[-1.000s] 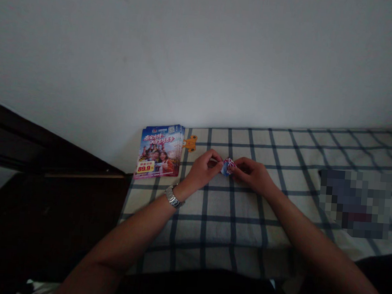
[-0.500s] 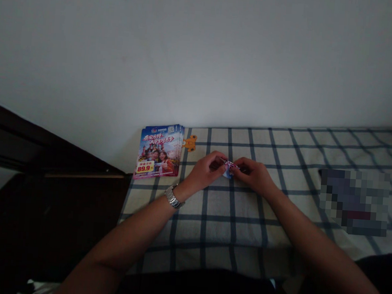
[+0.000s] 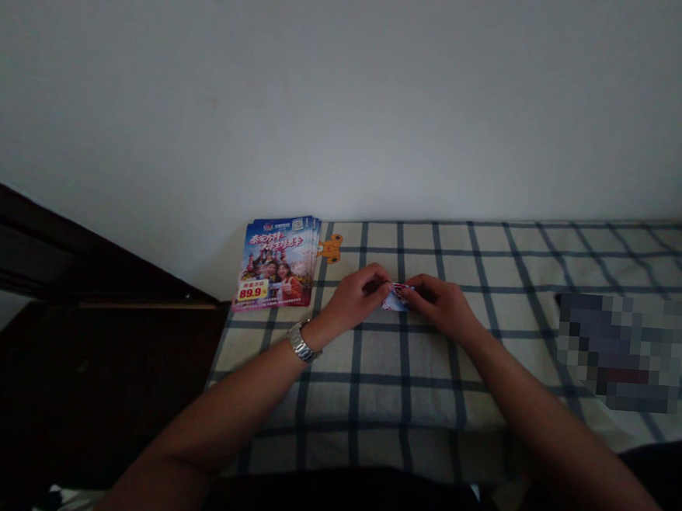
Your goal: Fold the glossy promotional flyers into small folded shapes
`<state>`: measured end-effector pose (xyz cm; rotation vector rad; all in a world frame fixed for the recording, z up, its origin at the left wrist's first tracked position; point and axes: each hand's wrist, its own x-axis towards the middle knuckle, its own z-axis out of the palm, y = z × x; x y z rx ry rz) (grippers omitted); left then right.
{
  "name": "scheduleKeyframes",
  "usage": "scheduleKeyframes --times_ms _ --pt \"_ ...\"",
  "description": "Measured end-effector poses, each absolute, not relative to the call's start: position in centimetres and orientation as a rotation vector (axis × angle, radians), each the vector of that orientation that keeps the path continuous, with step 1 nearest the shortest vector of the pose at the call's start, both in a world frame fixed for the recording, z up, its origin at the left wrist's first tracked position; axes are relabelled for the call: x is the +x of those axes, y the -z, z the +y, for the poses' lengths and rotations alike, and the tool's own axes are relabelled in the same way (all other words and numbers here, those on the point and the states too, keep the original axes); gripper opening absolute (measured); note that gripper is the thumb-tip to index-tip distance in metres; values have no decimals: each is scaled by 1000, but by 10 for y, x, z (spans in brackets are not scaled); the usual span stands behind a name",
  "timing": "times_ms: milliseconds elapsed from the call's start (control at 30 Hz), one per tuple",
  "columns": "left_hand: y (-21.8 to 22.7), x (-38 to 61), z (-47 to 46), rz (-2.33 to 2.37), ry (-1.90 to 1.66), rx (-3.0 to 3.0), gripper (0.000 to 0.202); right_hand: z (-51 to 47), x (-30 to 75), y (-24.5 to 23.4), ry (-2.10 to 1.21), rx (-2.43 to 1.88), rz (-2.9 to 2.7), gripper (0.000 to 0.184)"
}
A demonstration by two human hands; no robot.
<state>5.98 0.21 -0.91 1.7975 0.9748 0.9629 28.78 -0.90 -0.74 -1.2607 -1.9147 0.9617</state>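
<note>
A small piece of folded printed paper (image 3: 397,300), blue, white and reddish, is pinched between my two hands above the checked cloth. My left hand (image 3: 365,294), with a metal watch on its wrist, grips the paper's left side between thumb and fingers. On the right side, my right hand (image 3: 438,297) holds it in the same kind of pinch. Part of the paper is hidden behind my fingertips. To the left of my hands lies a stack of printed flyers (image 3: 276,263), blue and pink with a price on the front.
A blue-and-white checked cloth (image 3: 331,399) covers the surface, which meets a plain wall (image 3: 387,95) at the back. An orange cartoon figure (image 3: 330,248) shows beside the flyers. At right lies a blurred-out dark object (image 3: 614,352). Dark furniture (image 3: 55,251) stands at left.
The folded paper has turned a little between my fingers and now shows a wider, flatter face. My hands have barely shifted; the flyers stay where they were.
</note>
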Motion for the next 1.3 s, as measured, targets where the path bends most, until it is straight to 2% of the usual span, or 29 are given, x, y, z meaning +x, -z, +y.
scheduleKeyframes --times_ms 400,767,1033,1200,1300 --pt "6 60 -1 990 -888 1832 15 -9 290 5 -872 -1209 -2060 31" --pt "4 59 -1 978 -870 1903 22 -8 286 7 -905 -1223 -1985 33" --pt "7 57 3 1013 -966 1870 24 -8 286 7 -1039 -1270 -1855 31" --pt "6 57 5 1034 -993 1857 25 -8 286 8 -1269 -1231 -1748 37" --pt "7 56 5 1046 -1000 1853 26 -8 285 7 -1290 -1239 -1741 37"
